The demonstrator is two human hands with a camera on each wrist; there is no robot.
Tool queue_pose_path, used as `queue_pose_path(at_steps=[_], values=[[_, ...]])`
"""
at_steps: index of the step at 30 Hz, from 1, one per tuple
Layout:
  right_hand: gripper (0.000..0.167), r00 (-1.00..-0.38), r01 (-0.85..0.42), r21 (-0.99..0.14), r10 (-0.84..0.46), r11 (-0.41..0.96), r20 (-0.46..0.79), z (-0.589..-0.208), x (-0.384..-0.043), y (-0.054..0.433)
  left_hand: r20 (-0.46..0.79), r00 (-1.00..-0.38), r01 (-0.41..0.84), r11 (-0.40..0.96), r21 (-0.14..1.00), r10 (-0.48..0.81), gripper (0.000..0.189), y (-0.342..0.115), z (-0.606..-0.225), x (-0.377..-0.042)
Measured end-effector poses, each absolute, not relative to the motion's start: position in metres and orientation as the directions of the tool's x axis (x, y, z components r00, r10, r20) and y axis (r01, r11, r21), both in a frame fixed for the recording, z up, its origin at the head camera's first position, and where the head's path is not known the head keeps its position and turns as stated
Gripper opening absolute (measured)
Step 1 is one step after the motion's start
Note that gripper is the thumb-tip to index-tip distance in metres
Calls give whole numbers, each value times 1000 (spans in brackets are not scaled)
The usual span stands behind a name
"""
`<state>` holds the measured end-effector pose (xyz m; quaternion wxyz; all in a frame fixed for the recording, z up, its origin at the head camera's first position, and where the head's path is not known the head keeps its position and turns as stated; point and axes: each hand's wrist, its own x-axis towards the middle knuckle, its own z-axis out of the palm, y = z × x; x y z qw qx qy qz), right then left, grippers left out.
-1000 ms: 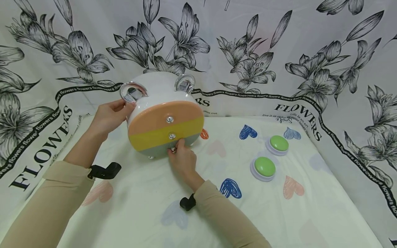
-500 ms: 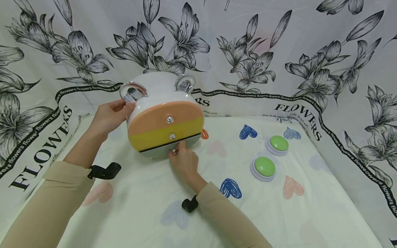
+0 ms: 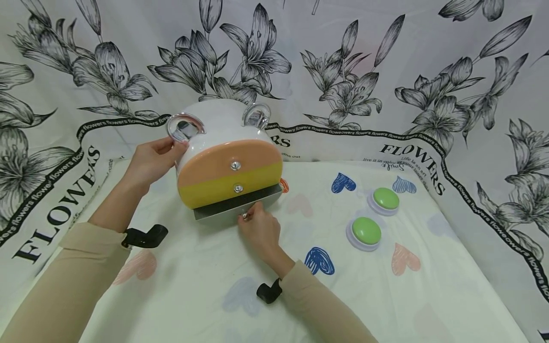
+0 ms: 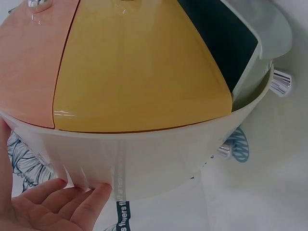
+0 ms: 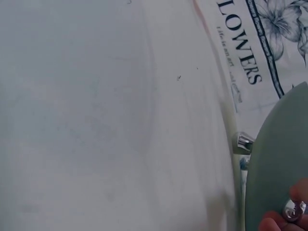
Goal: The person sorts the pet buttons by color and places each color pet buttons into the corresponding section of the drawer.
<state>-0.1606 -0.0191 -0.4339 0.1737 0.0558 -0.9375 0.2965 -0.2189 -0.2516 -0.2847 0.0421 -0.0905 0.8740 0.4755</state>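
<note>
A small white drawer cabinet [image 3: 223, 119] with a rounded front stands tilted at center-left in the head view. Its upper drawers, orange [image 3: 206, 166] and yellow [image 3: 206, 193], are closed. The grey-green bottom drawer [image 3: 223, 214] is pulled partway out, and its dark inside shows. My right hand [image 3: 260, 231] pinches that drawer's silver knob [image 5: 293, 210]. On the cabinet's left side, below a silver ring handle [image 3: 185, 127], my left hand [image 3: 150, 162] steadies it. In the left wrist view, its extended fingertips [image 4: 103, 190] touch the white side wall.
Two green push buttons [image 3: 366, 230] with pale bases sit on the right of the heart-patterned cloth [image 3: 433, 267]. A flower-printed curtain [image 3: 291, 28] hangs behind. Black camera mounts [image 3: 147, 237] are strapped to both wrists.
The bottom drawer has gone from closed to partly open. My right hand has moved toward me and slightly right with its knob. My left hand and the cabinet body have stayed put.
</note>
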Motion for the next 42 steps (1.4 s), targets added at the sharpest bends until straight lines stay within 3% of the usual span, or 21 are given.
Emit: queue_pose_path(at_steps=[27,42], values=[[24,-970,-121,-637,47,762,240,-429,-120,-2,-165,-978,-207,551,809,-125,95,-243,-274,-209],[23,-959,-146,-623,44,768,280,-436,-99,7,-163,-979,-202,549,811,-120,96,-244,-274,-209]])
